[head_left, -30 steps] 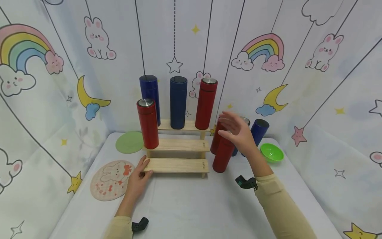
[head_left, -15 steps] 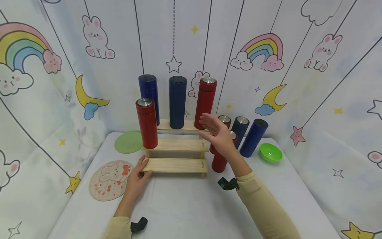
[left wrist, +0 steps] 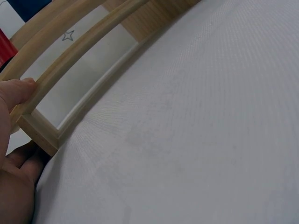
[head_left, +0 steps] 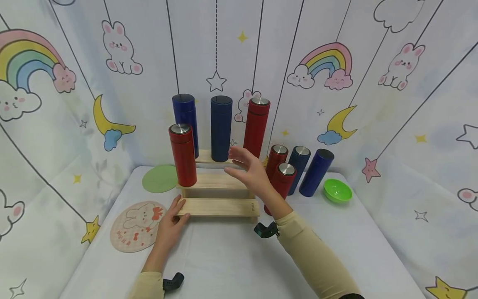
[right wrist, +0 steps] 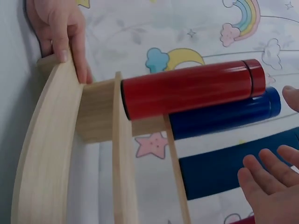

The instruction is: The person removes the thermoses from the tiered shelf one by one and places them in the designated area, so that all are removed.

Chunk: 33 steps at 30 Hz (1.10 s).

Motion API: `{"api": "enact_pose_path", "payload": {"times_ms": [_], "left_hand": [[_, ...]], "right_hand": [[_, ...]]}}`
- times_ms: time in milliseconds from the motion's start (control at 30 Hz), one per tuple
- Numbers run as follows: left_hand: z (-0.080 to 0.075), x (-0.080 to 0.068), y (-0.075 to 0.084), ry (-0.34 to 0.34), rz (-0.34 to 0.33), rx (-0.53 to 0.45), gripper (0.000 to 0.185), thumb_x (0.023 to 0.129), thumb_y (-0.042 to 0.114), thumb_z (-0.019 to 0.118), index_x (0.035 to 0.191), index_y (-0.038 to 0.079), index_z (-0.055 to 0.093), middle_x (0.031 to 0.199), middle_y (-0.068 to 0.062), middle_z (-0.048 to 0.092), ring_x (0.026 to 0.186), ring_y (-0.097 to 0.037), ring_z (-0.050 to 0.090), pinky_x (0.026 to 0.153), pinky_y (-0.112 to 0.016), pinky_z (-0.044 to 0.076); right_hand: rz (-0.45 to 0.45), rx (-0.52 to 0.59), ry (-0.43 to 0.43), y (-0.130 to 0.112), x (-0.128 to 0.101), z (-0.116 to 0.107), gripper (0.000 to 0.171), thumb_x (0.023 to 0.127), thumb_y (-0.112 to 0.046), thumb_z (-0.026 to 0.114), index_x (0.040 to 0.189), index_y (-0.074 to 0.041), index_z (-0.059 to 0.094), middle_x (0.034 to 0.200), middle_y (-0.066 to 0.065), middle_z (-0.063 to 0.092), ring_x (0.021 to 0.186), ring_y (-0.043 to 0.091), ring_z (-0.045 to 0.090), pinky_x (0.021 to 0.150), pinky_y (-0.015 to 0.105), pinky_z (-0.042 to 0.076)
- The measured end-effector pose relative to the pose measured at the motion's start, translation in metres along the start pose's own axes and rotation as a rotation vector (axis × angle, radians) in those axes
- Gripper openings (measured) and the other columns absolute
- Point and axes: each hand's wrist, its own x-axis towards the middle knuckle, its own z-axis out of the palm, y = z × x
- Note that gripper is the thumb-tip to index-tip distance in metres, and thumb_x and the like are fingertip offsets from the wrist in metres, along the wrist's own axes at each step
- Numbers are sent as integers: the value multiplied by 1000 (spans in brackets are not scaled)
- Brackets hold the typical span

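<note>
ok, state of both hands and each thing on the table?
Rack: standing, bottles on top and middle shelves
Left hand: gripping the rack's left end
Right hand: raised, holding nothing
Rack bottles: four, standing, lids on
Table bottles: four, standing, lids on
Bowl: right side up
Green mat: flat
Bunny mat: flat

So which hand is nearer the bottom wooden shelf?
The left hand: it grips the bottom shelf at its left end. The right hand hangs in midair higher up, not touching it.
</note>
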Motion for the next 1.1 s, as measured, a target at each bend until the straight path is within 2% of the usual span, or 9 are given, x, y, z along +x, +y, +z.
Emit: {"api": "enact_pose_path", "payload": {"times_ms": [133,367,633,967,1100], "left_hand": [[0,-1,2,5,-2,19,58,107,9,71,159,-2,51,176,-14,31,161,-39,26,107,-3,29],[0,0,1,7,-3,19,58,106,6,71,159,-2,51,176,-14,31,160,-38,27,107,-3,29],[0,1,-3,8,14,21,58,107,10,71,160,-1,51,175,-15,31,160,-38,28,108,-3,30],[-2,-1,2,5,3,56,59,107,12,71,160,-3,49,176,-15,30,160,-40,27,107,-2,29],[-2,0,1,1,12,32,58,107,12,71,160,-3,50,175,-15,31,160,-39,29,107,-3,30]], "right_hand": [[20,-2,-10,5,8,14,65,98,-9,82,155,2,53,147,24,62,136,28,61,116,44,48],[51,15,-23,13,18,38,66,98,-11,83,155,4,53,146,22,63,136,28,62,115,39,50],[85,38,-3,18,27,60,61,98,-14,83,152,-4,58,141,10,68,133,23,64,115,38,50],[121,50,4,22,41,81,64,97,-18,85,153,-6,57,144,9,66,135,23,62,115,37,49],[141,53,6,22,45,88,65,97,-18,85,153,-4,56,147,16,64,136,29,61,115,39,49]]}}
